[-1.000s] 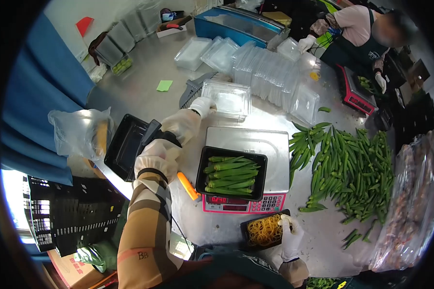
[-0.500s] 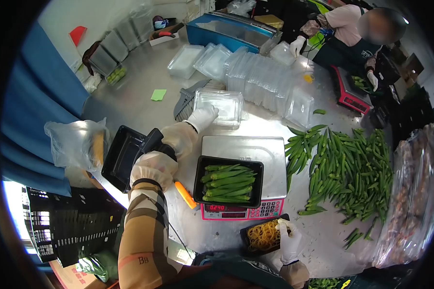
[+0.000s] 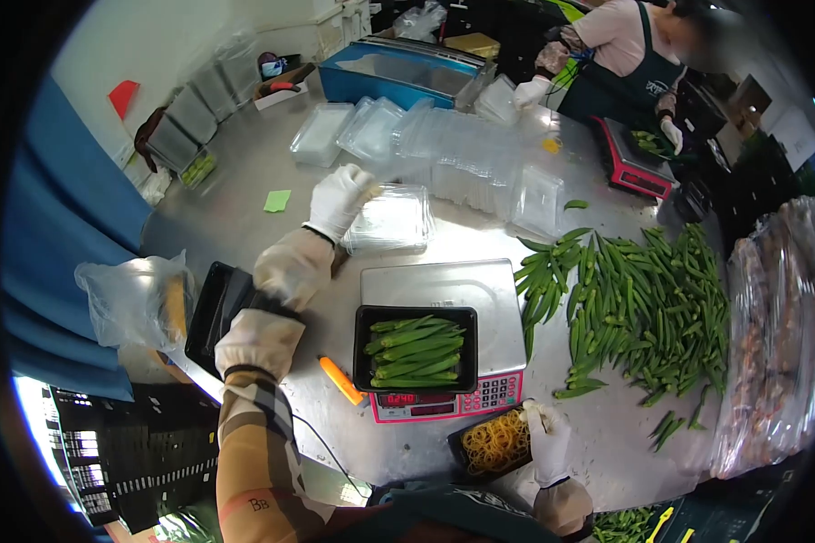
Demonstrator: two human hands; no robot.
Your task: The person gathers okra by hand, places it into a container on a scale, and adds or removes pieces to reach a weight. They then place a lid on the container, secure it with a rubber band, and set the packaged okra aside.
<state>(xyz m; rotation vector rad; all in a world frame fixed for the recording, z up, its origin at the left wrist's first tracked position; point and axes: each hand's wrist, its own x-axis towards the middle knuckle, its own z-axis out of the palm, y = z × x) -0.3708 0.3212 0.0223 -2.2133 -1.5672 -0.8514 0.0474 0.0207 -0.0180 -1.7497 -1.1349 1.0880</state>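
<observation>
My left hand (image 3: 340, 201), in a white glove, is raised at the near left corner of the stacked clear lids (image 3: 389, 220). Its fingers are drawn together, with a small tan patch at their tips that I cannot make out. My right hand (image 3: 550, 443), also gloved, has its fingers pinched at the right end of a black tray of yellow rubber bands (image 3: 495, 442); what they grip is hidden. Between the hands, a black tray of okra (image 3: 415, 351) sits on the scale (image 3: 439, 279), whose red display reads 0.240.
Loose okra (image 3: 647, 312) is piled right of the scale, beside plastic-wrapped bundles (image 3: 774, 335). An orange-handled tool (image 3: 340, 380) lies left of it. Empty black trays (image 3: 210, 312) stand near my left forearm. Clear containers (image 3: 462, 149) line the back; a co-worker (image 3: 620, 59) stands by another scale (image 3: 629, 161).
My left hand has lifted off the clear lids and moved left and up. My right hand has shifted slightly toward the edge of the rubber-band tray. The whole view has shifted a little.
</observation>
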